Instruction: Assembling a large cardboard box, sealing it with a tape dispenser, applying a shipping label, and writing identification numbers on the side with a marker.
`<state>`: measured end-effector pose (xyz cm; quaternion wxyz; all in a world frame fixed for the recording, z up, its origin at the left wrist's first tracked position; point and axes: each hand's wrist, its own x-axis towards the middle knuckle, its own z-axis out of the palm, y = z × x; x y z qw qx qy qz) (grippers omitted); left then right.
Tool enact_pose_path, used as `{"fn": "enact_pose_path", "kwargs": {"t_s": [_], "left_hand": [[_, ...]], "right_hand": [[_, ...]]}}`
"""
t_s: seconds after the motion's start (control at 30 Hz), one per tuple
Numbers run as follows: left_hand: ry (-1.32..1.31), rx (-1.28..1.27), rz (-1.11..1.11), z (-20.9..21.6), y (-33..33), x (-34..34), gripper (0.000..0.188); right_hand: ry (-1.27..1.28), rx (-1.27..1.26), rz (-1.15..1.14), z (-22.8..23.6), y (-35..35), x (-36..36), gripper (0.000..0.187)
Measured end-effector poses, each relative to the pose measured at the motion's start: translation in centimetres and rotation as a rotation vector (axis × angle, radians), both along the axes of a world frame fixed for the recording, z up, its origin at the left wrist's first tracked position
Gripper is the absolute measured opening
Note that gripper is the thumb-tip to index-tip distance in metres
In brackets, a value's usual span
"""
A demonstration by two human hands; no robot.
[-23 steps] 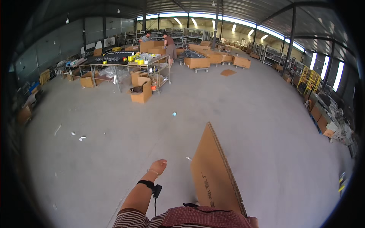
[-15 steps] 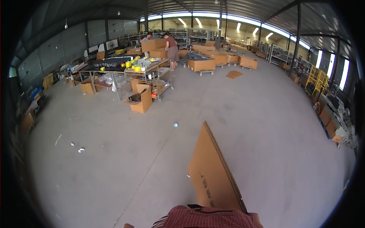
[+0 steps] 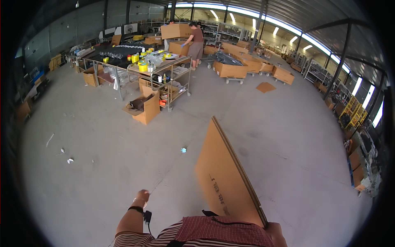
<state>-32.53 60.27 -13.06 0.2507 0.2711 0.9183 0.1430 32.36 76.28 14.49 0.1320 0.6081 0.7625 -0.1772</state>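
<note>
Upper left: we see a black-topped table (image 3: 117,63) | upper centre: a person in brown (image 3: 197,37), a wheeled carton (image 3: 230,71) | just below centre: we spot a blue scrap (image 3: 183,150) | right: a yellow frame (image 3: 354,112)

From here I see a flat brown cardboard sheet (image 3: 224,177), lower centre of the frame, held up at a slant — one corner pointing toward mid-frame, its thick layered edge running down rightward, dark print on its broad face.
</note>
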Motion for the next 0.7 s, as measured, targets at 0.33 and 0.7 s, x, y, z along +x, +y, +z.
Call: {"fn": "enact_pose_path", "kwargs": {"t_s": [0.33, 0.7], "left_hand": [[0.047, 0.688, -0.549, 24.2, 47.7, 1.1, 0.032], [-0.152, 0.410, 0.054, 24.3, 59.0, -11.4, 0.036]], "right_hand": [[0.086, -0.123, -0.062, -4.9, 37.4, -10.6, 0.035], [0.107, -0.133, 0.606, -1.1, 76.8, -35.7, 0.047]]}}
